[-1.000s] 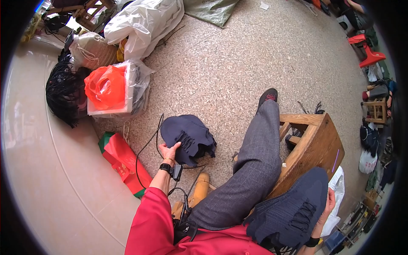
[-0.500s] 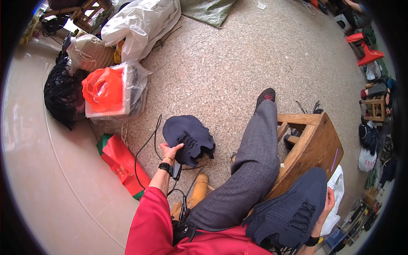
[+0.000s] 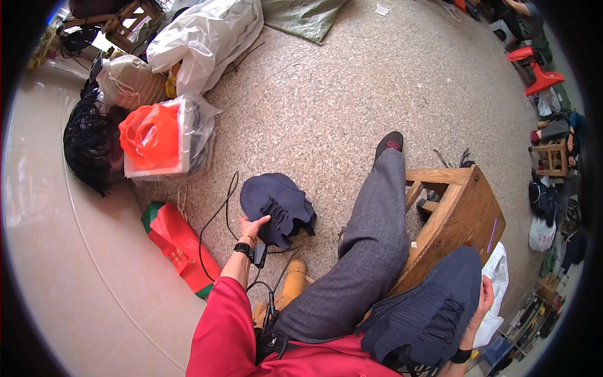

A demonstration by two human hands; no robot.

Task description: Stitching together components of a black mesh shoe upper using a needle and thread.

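Red bag (image 3: pixel 179 242): gold print | left grip (image 3: pixel 254 226): navy shoe upper (image 3: pixel 271 191)

Looks down from the wearer's head through a wide fisheye lens, facing the speckled floor (image 3: pixel 352 81); takes in left hand (image 3: pixel 252 227) and right hand (image 3: pixel 483 303) at close range, curving the surroundings toward a dark rim.

Speckled floor (image 3: pixel 352 81), green sack (image 3: pixel 304 19), wooden stool (image 3: pixel 471 210), pale scrap (image 3: pixel 382 9) (quite small)

Shoe upper (image 3: pixel 286 204) left of leg (image 3: pixel 377 239), stool (image 3: pixel 474 204) right of leg, box (image 3: pixel 184 138) farther left
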